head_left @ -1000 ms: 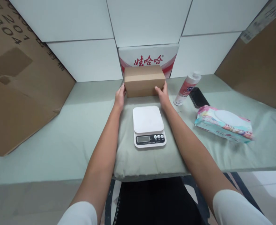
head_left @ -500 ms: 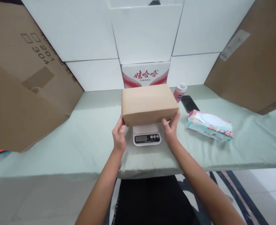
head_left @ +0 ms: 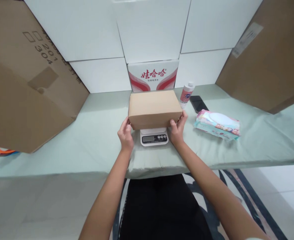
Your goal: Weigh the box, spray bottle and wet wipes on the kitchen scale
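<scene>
over scale (head_left: 154, 138): l hand (head_left: 126, 136) + r hand (head_left: 176, 129) curled, gripping cardboard box (head_left: 153, 108) ends.

Left of the scale (head_left: 154, 137) the table (head_left: 92, 133) lies bare; right, bottle (head_left: 186, 94), phone (head_left: 198, 103) and wipes pack (head_left: 217, 124) crowd it.

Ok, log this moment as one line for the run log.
left hand: grips cardboard box left end | right hand: grips right end | box: over kitchen scale, contact unclear | nearby: wipes pack, bottle, phone
</scene>
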The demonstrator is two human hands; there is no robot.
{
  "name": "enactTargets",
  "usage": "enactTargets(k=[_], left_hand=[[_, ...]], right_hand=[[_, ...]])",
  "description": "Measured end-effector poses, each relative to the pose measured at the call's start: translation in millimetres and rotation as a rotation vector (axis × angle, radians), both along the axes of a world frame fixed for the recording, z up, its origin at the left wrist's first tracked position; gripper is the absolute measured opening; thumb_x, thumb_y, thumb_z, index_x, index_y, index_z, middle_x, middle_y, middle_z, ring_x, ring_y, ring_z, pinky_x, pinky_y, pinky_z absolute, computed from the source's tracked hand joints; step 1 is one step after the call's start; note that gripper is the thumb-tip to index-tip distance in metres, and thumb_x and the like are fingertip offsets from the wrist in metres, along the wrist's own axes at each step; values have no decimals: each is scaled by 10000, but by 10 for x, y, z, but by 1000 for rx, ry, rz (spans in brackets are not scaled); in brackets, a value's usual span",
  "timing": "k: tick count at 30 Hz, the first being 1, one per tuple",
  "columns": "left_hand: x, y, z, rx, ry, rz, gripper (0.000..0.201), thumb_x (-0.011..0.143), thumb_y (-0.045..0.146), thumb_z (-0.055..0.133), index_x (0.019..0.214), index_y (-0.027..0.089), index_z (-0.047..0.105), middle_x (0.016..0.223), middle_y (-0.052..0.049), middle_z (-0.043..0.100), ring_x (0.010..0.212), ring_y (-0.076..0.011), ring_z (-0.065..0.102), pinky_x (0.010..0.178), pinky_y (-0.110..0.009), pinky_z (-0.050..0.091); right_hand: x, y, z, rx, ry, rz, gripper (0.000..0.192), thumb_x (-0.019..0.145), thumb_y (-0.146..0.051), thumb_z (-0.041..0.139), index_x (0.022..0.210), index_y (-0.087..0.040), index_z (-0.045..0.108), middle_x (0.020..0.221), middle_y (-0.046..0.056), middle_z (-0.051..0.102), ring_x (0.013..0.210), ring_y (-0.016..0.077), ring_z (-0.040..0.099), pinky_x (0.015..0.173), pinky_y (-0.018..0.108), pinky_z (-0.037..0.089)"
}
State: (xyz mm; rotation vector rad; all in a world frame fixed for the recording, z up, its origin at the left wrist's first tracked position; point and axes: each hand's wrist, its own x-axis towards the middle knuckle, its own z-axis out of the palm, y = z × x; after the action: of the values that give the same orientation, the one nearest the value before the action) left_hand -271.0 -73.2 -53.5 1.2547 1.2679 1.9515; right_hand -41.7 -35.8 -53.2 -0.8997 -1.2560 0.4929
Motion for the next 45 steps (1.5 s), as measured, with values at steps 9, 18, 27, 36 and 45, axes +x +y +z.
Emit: enactTargets(k=[9, 18, 27, 36, 45], left_hand=[[-21, -13, 56, 25, -2, 13, 568, 948, 602, 578, 1293, 181, 740, 1332, -150, 756, 1284, -297, 711, 1043, -413, 604], [-62, -12, 115, 17, -37, 7, 570, 946, 601, 550, 1305, 190, 716, 1370, -172, 734, 1257, -301, 728, 887, -346, 625], [-81, -4, 77, 15, -28, 1, 544, 958, 584, 539, 1254, 175, 742, 1280, -164, 775, 1183, -276, 758, 827, -315, 628], [-155, 352, 323, 3, -38, -147, 599, 908, 610, 652, 1352, 212, 713, 1433, -137, 705, 1374, -302, 652, 1096, -413, 580], [-169, 1559, 81, -91, -134, -245, 611, 882, 634, 667, 1316, 205, 704, 1460, -142, 686, 1420, -277, 615, 1226, -449, 476]], right_hand=[[2, 17, 24, 2, -16, -8, 637, 926, -554, 561, 1498, -328, 398, 1424, 104, 508, 1315, 302, 533, 1161, 541, 450], [13, -1, 50, 7, -44, -42, 660, 924, -572, 528, 1528, -349, 385, 1406, 91, 492, 1269, 292, 532, 1119, 507, 469], [25, -13, 60, 1, -45, -67, 668, 936, -568, 512, 1548, -326, 396, 1364, 89, 545, 1209, 266, 576, 1053, 460, 506], [46, 303, 464, 85, -55, 84, 695, 947, -649, 537, 1560, -341, 427, 1512, 98, 530, 1375, 294, 552, 1161, 485, 475], [-2, 1276, 190, -91, 11, 171, 752, 875, -639, 590, 1521, -268, 484, 1591, 124, 506, 1453, 312, 488, 1282, 580, 341]])
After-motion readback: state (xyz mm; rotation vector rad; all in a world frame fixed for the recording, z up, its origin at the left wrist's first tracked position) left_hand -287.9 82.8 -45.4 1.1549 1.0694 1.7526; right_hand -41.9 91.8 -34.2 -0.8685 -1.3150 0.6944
